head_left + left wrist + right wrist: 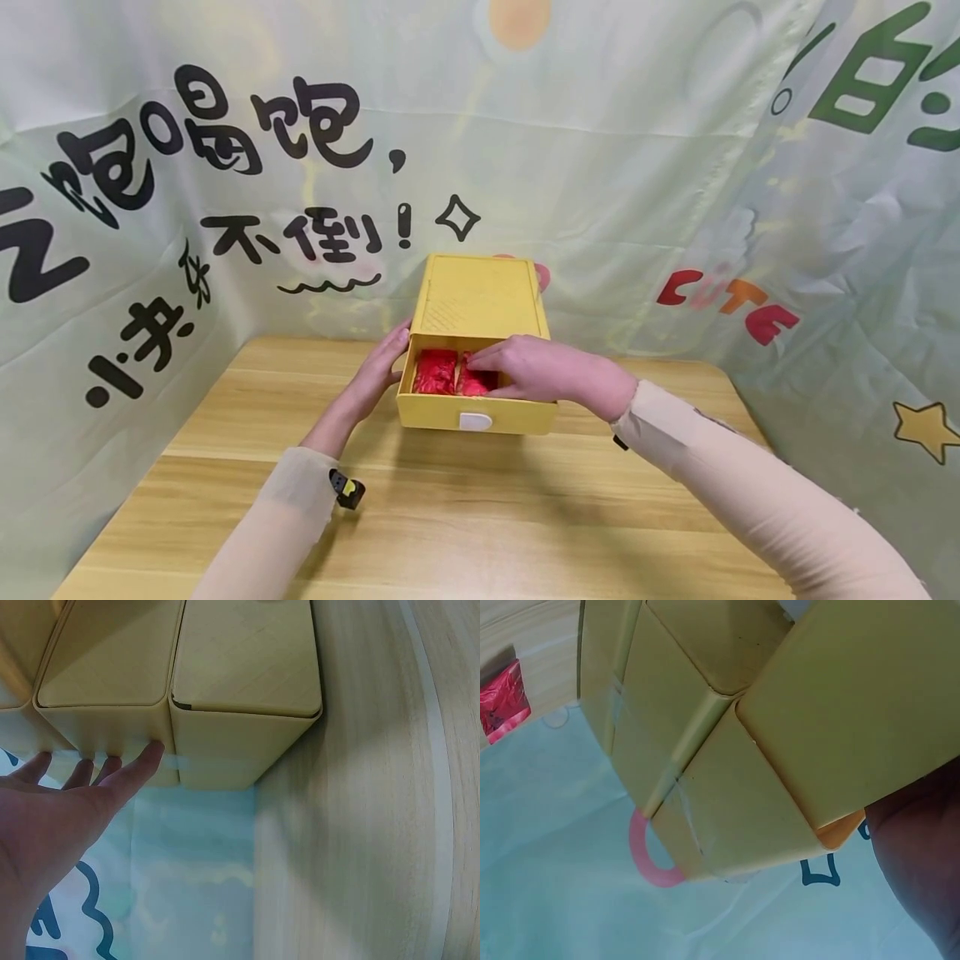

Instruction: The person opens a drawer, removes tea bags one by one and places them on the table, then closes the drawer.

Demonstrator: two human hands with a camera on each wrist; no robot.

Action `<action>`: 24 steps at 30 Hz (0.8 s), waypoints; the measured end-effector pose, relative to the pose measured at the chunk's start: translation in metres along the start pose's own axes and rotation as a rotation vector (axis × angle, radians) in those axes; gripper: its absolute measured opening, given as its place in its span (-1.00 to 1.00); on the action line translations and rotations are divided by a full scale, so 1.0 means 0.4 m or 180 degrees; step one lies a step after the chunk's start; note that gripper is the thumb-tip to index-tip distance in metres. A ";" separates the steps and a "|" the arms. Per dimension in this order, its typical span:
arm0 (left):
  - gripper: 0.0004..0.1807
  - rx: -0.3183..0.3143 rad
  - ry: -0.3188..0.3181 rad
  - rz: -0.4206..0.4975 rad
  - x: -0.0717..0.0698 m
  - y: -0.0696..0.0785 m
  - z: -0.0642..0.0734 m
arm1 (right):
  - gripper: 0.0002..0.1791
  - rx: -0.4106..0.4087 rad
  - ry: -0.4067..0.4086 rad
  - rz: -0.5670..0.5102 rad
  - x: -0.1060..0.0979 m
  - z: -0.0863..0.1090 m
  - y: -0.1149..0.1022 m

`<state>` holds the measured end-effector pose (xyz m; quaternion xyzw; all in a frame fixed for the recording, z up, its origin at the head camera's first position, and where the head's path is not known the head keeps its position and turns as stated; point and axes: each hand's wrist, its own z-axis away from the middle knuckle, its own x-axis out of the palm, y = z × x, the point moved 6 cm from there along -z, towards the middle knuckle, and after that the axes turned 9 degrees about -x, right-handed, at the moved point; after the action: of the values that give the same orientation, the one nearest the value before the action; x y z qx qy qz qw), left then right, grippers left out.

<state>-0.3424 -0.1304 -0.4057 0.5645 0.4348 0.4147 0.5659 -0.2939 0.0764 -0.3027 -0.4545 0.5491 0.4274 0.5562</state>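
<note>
A yellow drawer unit (487, 292) stands on the table with its top drawer (435, 412) pulled out. Two shiny red packets (435, 372) lie side by side in that drawer. My right hand (536, 367) reaches in from the right, its fingers and thumb over the right-hand red packet (472, 383); I cannot tell whether they pinch it. At the unit's left side is my left hand (378, 367), the fingers stretched out against the wall. In the left wrist view the fingertips (154, 750) of this hand touch the stacked yellow sections.
Another red packet (504, 701) lies on the wooden table beside the unit in the right wrist view. A white pull tab (476, 422) sits on the drawer front. Printed cloth (600, 167) hangs behind and at both sides of the table (480, 517).
</note>
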 end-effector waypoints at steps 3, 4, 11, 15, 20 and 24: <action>-0.28 0.0011 -0.0010 -0.0004 -0.001 0.001 0.000 | -0.52 0.0058 -0.0013 -0.0024 -0.002 -0.002 0.001; -0.28 0.0010 -0.0008 -0.0002 -0.001 0.001 0.000 | -0.52 0.0071 -0.0019 -0.0032 -0.002 -0.002 0.001; -0.28 0.0007 -0.0009 -0.0009 -0.002 0.000 -0.001 | -0.52 0.0093 -0.0040 -0.0011 -0.001 -0.006 0.003; -0.28 0.0001 0.0003 -0.0017 -0.002 0.000 -0.001 | -0.53 0.0141 -0.0055 0.0010 0.000 -0.005 0.008; -0.29 0.0000 0.0004 -0.0017 -0.001 0.001 -0.001 | -0.46 0.0265 -0.0136 0.0018 0.004 -0.002 0.016; -0.29 0.0001 0.0004 -0.0006 0.000 0.001 -0.001 | -0.41 0.0299 -0.0165 0.0004 0.006 -0.001 0.017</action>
<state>-0.3427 -0.1302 -0.4052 0.5639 0.4358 0.4145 0.5659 -0.3007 0.0774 -0.3055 -0.4163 0.5542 0.4132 0.5906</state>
